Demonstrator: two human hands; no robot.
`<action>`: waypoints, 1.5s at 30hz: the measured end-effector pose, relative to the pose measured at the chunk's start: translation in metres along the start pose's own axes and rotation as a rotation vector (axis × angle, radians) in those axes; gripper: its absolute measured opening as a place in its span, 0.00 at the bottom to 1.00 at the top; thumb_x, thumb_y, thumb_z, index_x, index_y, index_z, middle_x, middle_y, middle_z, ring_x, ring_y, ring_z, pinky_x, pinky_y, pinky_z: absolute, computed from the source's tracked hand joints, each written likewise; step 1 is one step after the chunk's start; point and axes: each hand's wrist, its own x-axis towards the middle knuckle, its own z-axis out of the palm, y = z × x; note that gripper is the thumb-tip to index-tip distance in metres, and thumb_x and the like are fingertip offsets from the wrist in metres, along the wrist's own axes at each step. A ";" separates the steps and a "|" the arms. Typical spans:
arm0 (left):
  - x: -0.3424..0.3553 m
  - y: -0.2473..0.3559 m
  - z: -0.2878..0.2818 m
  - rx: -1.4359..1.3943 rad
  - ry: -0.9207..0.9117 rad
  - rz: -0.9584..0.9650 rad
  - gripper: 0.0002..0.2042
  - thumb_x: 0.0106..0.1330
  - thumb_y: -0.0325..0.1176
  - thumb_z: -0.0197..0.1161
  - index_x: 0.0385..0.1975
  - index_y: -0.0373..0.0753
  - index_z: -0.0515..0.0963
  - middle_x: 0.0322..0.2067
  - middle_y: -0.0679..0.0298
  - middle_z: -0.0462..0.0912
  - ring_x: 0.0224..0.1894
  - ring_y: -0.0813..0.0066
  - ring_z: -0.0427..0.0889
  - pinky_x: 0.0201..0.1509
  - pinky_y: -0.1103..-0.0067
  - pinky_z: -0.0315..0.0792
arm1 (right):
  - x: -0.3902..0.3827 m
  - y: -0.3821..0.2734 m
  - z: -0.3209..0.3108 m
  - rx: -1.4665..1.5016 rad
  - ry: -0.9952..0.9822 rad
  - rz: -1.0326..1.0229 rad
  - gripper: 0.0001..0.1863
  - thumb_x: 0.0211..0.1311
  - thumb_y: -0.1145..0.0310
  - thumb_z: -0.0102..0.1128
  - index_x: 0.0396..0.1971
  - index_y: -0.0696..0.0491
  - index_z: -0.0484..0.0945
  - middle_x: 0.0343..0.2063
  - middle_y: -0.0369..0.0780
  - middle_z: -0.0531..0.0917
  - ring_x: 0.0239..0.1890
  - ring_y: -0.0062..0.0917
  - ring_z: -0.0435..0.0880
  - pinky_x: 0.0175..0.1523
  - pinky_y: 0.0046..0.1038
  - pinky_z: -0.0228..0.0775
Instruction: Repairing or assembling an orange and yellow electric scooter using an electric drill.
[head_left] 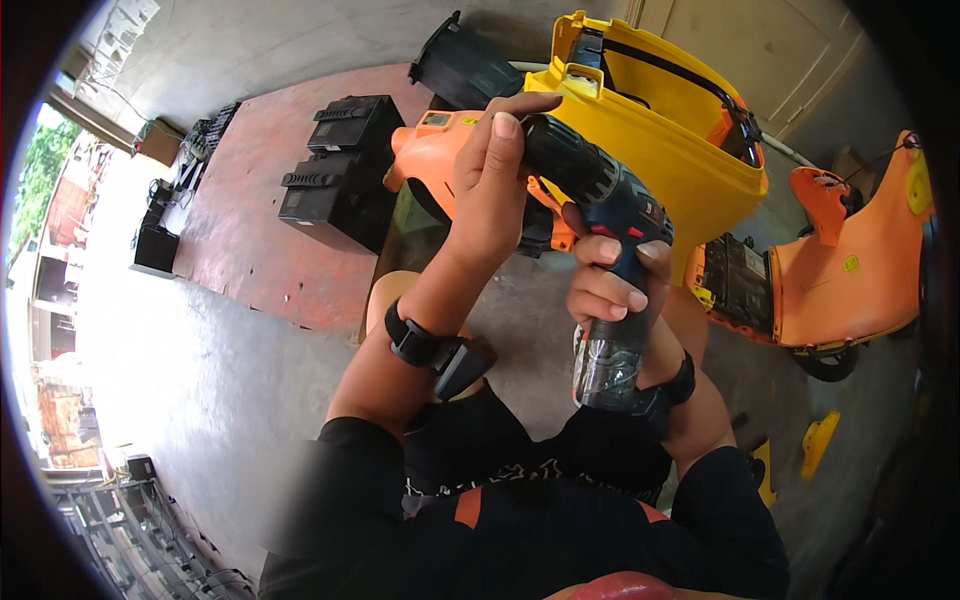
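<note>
A dark blue and black cordless drill (622, 200) is held up in front of me, its black chuck tilted toward the upper left. My right hand (610, 280) wraps round its grip, above a base that looks covered in clear wrap. At the chuck's front end is my left hand (490, 170), thumb raised and index finger laid across the nose. The other left fingers are mostly hidden, and no bit shows at the chuck. Just behind my left hand sits an orange plastic scooter body part (430, 150); a yellow scooter body (690, 150) stands beyond the drill.
Black battery-like boxes (340, 205) rest on a reddish board (240, 200) to the left. A dark bin (465, 65) stands at the back. To the right is another orange scooter body (850, 280), with yellow plastic pieces (820, 445) on the floor nearby. Cables and racks (150, 530) lie lower left.
</note>
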 end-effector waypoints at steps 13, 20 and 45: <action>-0.001 -0.005 0.001 -0.080 -0.021 -0.050 0.22 0.76 0.46 0.38 0.53 0.34 0.70 0.43 0.63 0.75 0.43 0.81 0.75 0.49 0.83 0.70 | -0.008 -0.004 -0.004 -0.079 -0.024 -0.021 0.40 0.55 0.65 0.51 0.65 0.63 0.45 0.50 0.46 0.76 0.25 0.21 0.76 0.40 0.29 0.70; -0.003 -0.004 -0.001 0.020 -0.078 -0.050 0.21 0.69 0.46 0.55 0.51 0.34 0.71 0.42 0.66 0.75 0.40 0.83 0.73 0.48 0.84 0.69 | -0.005 -0.001 0.000 -0.046 -0.006 0.010 0.38 0.58 0.64 0.52 0.65 0.61 0.47 0.41 0.41 0.79 0.21 0.19 0.77 0.34 0.24 0.72; -0.004 0.000 -0.001 0.194 -0.079 -0.019 0.15 0.56 0.42 0.68 0.34 0.35 0.81 0.32 0.67 0.71 0.38 0.78 0.70 0.45 0.81 0.66 | -0.006 0.010 -0.001 -0.048 0.021 0.019 0.34 0.60 0.64 0.50 0.62 0.65 0.52 0.31 0.39 0.78 0.20 0.19 0.77 0.31 0.24 0.73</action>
